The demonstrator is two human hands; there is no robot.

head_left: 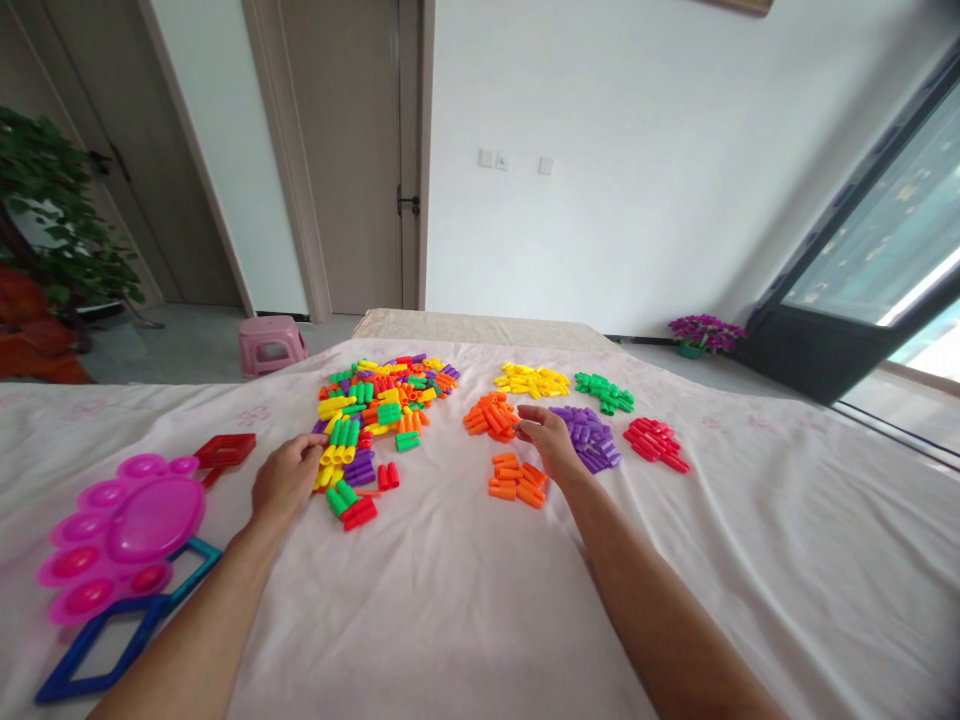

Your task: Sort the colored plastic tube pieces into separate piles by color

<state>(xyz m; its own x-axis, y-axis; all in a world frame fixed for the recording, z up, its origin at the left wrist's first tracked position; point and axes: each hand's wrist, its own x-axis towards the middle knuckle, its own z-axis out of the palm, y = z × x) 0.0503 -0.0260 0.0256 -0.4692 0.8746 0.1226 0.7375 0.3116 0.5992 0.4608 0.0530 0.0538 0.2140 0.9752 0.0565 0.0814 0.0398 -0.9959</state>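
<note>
A heap of mixed plastic building pieces (pixel 388 395) lies left of centre, in red, green, yellow, orange and purple. My left hand (pixel 289 478) is at its near left edge, fingers curled against a green-and-yellow cluster (pixel 342 440); what they grip is hidden. My right hand (pixel 549 440) reaches to the right edge of an orange pile (pixel 489 415), with thumb and forefinger close around an orange piece there. A second orange group (pixel 516 481) lies nearer me. Purple pieces (pixel 589 437) are piled just right of my right hand.
Yellow (pixel 531 380), green (pixel 604 393) and red (pixel 655 444) piles sit at the back and right. At left lie a pink paw-shaped tray (pixel 156 510), a blue frame (pixel 101 640), a teal frame (pixel 196 568) and red frames (pixel 226 451). A pale cloth (pixel 420 620) covers the table.
</note>
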